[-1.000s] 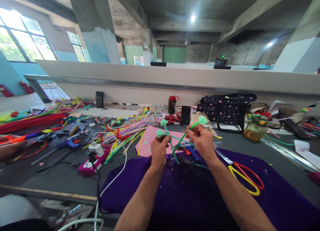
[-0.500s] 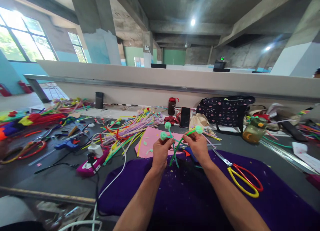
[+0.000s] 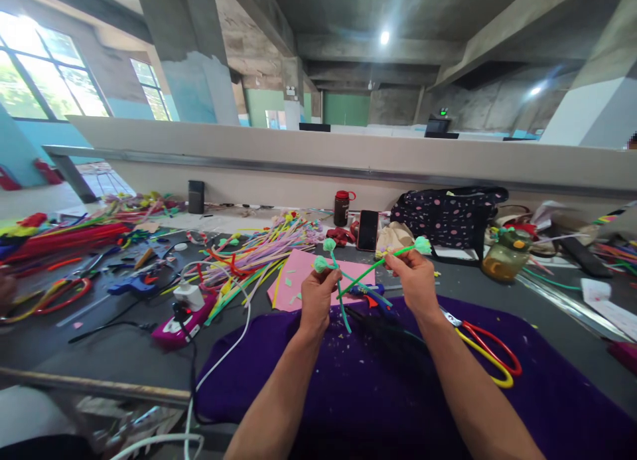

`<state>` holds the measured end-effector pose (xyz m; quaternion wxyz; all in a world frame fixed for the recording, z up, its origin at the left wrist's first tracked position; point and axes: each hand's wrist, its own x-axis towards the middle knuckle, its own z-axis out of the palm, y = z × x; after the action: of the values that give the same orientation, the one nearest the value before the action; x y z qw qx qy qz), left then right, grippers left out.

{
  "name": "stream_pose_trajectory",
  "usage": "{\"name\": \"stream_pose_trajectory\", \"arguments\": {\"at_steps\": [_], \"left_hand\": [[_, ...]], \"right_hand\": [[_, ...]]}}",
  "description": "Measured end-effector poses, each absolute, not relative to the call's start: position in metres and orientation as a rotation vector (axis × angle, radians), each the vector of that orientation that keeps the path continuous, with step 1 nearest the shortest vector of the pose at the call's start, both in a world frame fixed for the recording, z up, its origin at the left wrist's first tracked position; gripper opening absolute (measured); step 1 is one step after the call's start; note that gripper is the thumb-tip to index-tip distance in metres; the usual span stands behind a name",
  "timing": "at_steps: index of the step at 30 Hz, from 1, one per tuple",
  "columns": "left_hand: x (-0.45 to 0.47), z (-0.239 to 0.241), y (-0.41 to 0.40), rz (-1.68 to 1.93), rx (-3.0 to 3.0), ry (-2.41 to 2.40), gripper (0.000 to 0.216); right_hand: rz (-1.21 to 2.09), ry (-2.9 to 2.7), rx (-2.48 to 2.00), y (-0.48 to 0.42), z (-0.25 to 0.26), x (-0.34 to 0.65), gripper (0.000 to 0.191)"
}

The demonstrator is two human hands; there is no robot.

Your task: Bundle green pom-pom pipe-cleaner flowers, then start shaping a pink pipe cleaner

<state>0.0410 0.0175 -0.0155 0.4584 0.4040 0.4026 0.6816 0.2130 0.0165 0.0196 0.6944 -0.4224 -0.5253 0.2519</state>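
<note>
My left hand (image 3: 318, 297) pinches teal pipe-cleaner stems topped by two pale green pompom-like heads (image 3: 329, 245). In my right hand (image 3: 414, 281), thumb and fingers close on a brighter green pipe-cleaner stem (image 3: 365, 273) with a similar pale green head (image 3: 423, 245) at its tip. That stem slants down leftward and crosses the teal ones beside my left fingers; whether it is joined to them I cannot tell. Behind the hands lie a pink sheet (image 3: 286, 277) with green scraps and a blue glue gun (image 3: 375, 290). Scissors (image 3: 492, 350) lie partly behind my right forearm.
A purple cloth (image 3: 368, 387) covers the table's front. To the left are a magenta power strip (image 3: 182, 320) with a white cable, piled pipe cleaners (image 3: 271, 244) and other scissors (image 3: 60, 295). A phone (image 3: 367, 230), a bottle (image 3: 342, 208), a dark bag (image 3: 448, 218) and a jug (image 3: 505, 257) stand behind.
My right hand has moved to the right with the bright green stem, drawing its head away from the other two. My left hand has shifted slightly left.
</note>
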Motion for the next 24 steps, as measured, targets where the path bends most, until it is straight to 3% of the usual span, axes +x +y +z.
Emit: {"name": "stream_pose_trajectory", "arguments": {"at_steps": [10,19,24], "left_hand": [[0.037,-0.018,0.022,1.779,1.001,0.989,0.022],[0.044,-0.012,0.013,1.425,0.907,0.849,0.025],[0.047,-0.015,0.012,1.409,0.835,0.798,0.025]], "right_hand": [[0.451,-1.229,-0.958,0.017,0.016,0.214,0.013],[1.075,-1.438,-1.026,0.018,0.002,0.190,0.016],[1.131,-1.404,-0.943,0.022,-0.013,0.180,0.022]]}}
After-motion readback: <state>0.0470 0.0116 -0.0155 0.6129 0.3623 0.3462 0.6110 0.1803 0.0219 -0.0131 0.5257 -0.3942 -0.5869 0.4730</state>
